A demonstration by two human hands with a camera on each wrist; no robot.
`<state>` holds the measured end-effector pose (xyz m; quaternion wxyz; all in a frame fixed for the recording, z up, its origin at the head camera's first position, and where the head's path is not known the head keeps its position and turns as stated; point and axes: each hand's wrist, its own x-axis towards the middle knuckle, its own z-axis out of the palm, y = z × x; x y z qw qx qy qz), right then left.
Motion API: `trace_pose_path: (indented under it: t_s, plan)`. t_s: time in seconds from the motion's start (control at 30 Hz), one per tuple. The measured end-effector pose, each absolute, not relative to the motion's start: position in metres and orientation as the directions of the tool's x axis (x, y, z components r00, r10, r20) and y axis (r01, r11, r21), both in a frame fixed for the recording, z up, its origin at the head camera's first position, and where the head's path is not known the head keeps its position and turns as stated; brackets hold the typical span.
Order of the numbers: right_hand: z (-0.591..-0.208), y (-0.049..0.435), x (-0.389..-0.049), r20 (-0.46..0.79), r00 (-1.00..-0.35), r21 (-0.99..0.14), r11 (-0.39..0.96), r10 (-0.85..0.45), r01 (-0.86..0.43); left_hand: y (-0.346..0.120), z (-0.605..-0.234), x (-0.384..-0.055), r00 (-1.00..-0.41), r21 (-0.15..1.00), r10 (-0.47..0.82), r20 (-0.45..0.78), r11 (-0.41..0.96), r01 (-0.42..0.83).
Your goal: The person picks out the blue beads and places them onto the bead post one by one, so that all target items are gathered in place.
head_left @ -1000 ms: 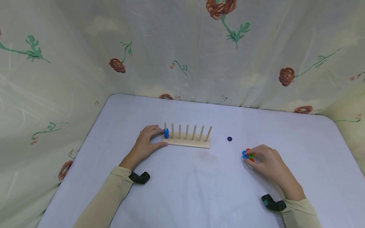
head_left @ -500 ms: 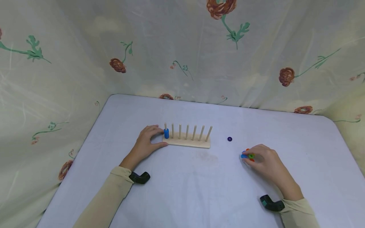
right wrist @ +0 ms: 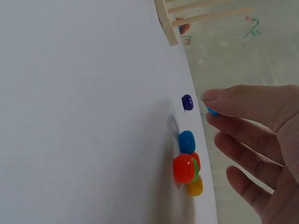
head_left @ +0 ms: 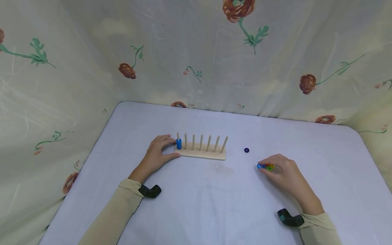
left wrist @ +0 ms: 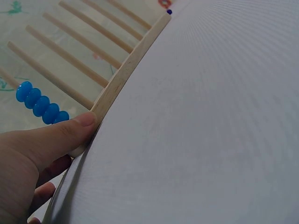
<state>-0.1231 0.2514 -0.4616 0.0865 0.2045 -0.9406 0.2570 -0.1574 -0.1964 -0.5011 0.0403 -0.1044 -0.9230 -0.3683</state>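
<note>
At the left end of a wooden peg stand [head_left: 202, 155], my left hand [head_left: 156, 152] grips the base, its thumb along the front edge in the left wrist view. A stack of several blue beads [left wrist: 42, 105] sits on the leftmost peg; the other pegs are bare. My right hand [head_left: 284, 172] pinches a blue bead [right wrist: 211, 111] between thumb and forefinger, above the table. Just below it on the cloth lies a small cluster: another blue bead [right wrist: 187, 142], a red bead [right wrist: 184, 169], a yellow bead [right wrist: 195, 187], and partly hidden red and green ones.
A lone dark purple bead [head_left: 246, 150] lies between the stand and the right hand. White cloth covers the table [head_left: 196, 204], whose far edge meets a flowered curtain [head_left: 171, 51]. Each wrist wears a black device.
My right hand has lifted a blue bead off the cluster and shifted slightly left with it. The left hand and the stand have stayed in place.
</note>
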Motion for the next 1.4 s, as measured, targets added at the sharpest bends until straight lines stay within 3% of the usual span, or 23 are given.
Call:
trace_pose_path:
  t_s: [0.53,1.4]
  plan:
    - [-0.437,0.225,-0.142,0.338,-0.850,-0.450,0.723,-0.405,-0.524,-0.196,-0.501,-0.157,-0.976,0.670,0.162,0.147,0.709,0.219]
    - [-0.400,0.154,-0.170,0.424,-0.800,-0.560,0.571,-0.425,-0.600,-0.196,-0.502,-0.157,-0.977,0.669,0.154,0.146,0.712,0.212]
